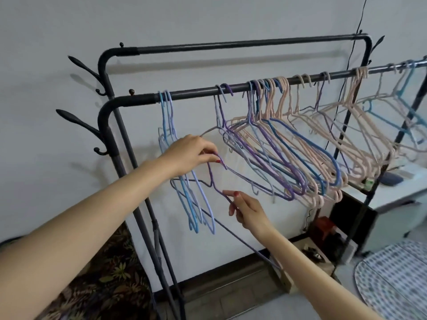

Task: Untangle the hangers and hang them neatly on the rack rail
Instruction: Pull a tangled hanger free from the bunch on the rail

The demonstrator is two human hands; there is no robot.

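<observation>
Left hand [189,153] reaches in from lower left, fingers curled, grip pinched on a purple hanger [211,179] near its hook end, approx. level w/ the lower edge of the hanging bundle. Right hand [248,211] sits below and right of it, thumb and forefinger lightly pinching the same purple wire lower down; other fingers loosely curled. Held hanger is off the rail: its long axis runs diagonally, upper left at the left hand down to lower right past the right hand toward the floor.

Just behind the left hand, a small group of blue hangers [191,204] hangs from the front rail [191,94], hooks near the rail's left bend, bodies pointing almost straight down, edge-on. Right of the hands, a dense purple/blue cluster [288,162] hangs mid-rail, bodies swung out to the lower right, wires crossing and overlapping. Further right, peach hangers [360,144] are bunched along the rail, then teal ones [392,121] near the frame edge. The cluster's lower tips sit close to the held hanger; whether they touch can't be told.

Back rail [231,46] of the black rack carries none. Side hooks [76,125] stick out on the left post. Patterned rug [111,273] on the floor at left, a white surface [397,192] at right behind the rack, red object [323,227] under it.
</observation>
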